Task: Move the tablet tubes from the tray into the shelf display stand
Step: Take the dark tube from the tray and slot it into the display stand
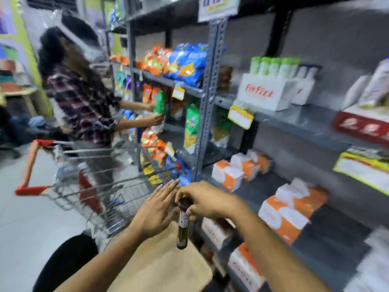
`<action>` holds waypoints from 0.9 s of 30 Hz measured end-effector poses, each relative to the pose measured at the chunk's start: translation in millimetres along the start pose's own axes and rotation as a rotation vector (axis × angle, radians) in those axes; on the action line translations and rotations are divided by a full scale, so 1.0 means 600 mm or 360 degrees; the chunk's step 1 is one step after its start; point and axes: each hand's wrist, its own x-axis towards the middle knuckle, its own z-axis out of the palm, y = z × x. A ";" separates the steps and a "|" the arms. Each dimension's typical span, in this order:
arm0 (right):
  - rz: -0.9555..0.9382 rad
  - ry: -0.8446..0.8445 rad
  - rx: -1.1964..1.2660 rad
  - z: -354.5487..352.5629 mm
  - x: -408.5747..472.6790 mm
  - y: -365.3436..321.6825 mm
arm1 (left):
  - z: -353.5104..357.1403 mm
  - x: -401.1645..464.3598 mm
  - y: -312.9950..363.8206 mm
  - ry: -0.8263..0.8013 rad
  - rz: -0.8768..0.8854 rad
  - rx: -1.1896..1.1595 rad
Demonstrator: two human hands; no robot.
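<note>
Right hand (205,202): pinching the cap end of a dark tablet tube (182,225), hanging upright, long axis vertical.
Left hand (156,209): hovering open and empty beside it, at nine o'clock.
Display stand (266,94): sitting at one o'clock, well apart, nearer the right hand.

A single head-worn wide-angle view looks forward and down, close over both bare forearms, angled along the grey metal shelf rack (210,98) running off its right edge.
</note>
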 end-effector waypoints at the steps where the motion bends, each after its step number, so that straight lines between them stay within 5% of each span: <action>1: 0.0012 0.0064 -0.0061 -0.047 -0.030 0.003 | -0.009 0.045 0.024 0.0047 0.0070 -0.0043; 13: 0.0622 0.0930 -0.0744 -0.449 -0.303 0.008 | -0.074 0.433 0.337 0.0493 0.1007 -0.0248; 27: 0.1298 0.0890 -0.0673 -0.605 -0.427 0.111 | -0.001 0.585 0.442 0.0273 0.0763 -0.0319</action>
